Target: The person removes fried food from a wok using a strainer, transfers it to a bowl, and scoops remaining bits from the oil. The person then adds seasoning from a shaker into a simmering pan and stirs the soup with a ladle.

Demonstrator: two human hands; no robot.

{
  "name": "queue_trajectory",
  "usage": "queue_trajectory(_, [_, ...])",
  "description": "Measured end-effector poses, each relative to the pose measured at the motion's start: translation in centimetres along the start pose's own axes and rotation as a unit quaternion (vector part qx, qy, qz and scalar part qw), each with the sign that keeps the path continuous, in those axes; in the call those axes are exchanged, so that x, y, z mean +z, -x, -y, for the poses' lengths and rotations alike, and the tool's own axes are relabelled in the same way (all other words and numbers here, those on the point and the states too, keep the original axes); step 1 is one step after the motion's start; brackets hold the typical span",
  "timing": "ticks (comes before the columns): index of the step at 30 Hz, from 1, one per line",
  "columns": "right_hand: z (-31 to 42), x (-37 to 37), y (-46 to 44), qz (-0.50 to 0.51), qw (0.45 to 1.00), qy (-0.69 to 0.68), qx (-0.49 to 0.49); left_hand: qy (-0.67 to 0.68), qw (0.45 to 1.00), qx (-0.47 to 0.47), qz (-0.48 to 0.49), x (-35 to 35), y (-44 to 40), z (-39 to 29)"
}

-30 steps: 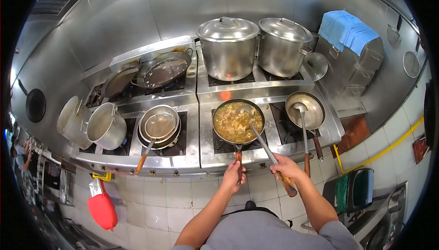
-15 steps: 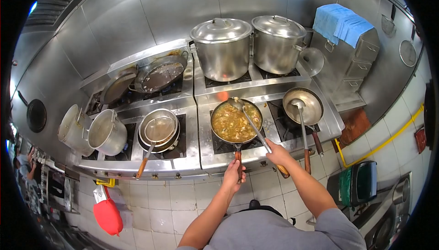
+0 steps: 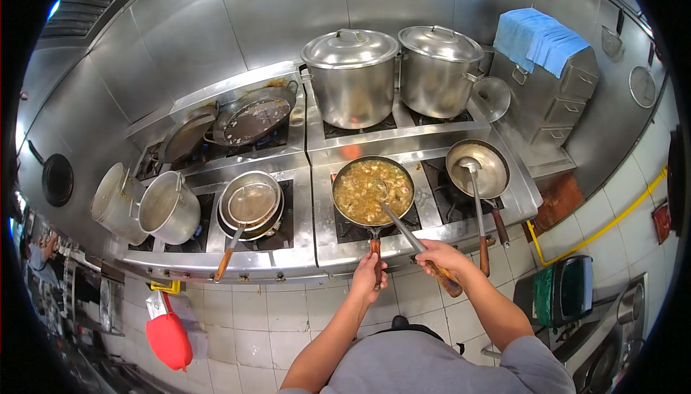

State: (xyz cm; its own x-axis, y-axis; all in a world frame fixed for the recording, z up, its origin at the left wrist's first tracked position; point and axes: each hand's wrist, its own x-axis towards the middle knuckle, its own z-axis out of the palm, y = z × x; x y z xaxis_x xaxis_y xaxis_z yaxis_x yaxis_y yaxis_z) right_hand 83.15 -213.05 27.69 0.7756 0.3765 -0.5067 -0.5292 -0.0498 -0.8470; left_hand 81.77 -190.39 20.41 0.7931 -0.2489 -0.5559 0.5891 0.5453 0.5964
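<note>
A round pan of chunky yellow-brown food sits on a front burner. Its wooden handle points toward me, and my left hand is wrapped round it. My right hand grips a long metal ladle near its wooden end. The ladle's head is partly sunk in the food, right of the pan's middle. To the right, a second pan stands on a burner with another ladle resting in it.
Two lidded stockpots stand behind. On the left are strainers stacked over a pan, open pots and two dark woks. A blue cloth lies at right, a bin below. Part of a person shows far left.
The ladle's head has dipped from the pan's far rim down into the food, nearer me. My right hand has drawn back slightly. My left hand stays on the pan's handle.
</note>
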Motion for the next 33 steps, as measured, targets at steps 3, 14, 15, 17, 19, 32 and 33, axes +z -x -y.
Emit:
queue_trajectory(3, [0.6, 0.0, 2.0, 0.011, 0.999, -0.042, -0.003, 0.003, 1.0, 0.001, 0.002, 0.0, 0.1, -0.1])
queue_trajectory(14, [1.6, 0.0, 5.5, -0.118, 0.955, 0.271, -0.027, 0.005, 1.0, 0.0, 0.005, 0.0, 0.3, -0.2])
queue_trajectory(15, [1.0, -0.3, 4.7, -0.172, 0.911, 0.362, -0.1, 0.004, 1.0, -0.002, -0.001, 0.0, 0.3, -0.2])
queue_trajectory(17, [0.4, -0.9, 3.9, -0.221, 0.85, 0.447, -0.17, 0.004, 1.0, -0.003, -0.007, 0.0, 0.3, -0.2])
queue_trajectory(19, [1.8, -0.1, 3.1, -0.211, 0.864, 0.441, -0.119, 0.006, 1.0, 0.003, 0.006, -0.1, 0.1, -0.1])
queue_trajectory(32, [-0.3, 0.6, -2.0, -0.052, 0.985, 0.162, -0.003, 0.005, 1.0, 0.012, 0.009, -0.6, -0.1, -0.2])
queue_trajectory(33, [0.2, 0.6, -1.6, -0.027, 0.998, 0.053, 0.009, 0.009, 1.0, 0.01, 0.012, -0.7, -0.2, -0.1])
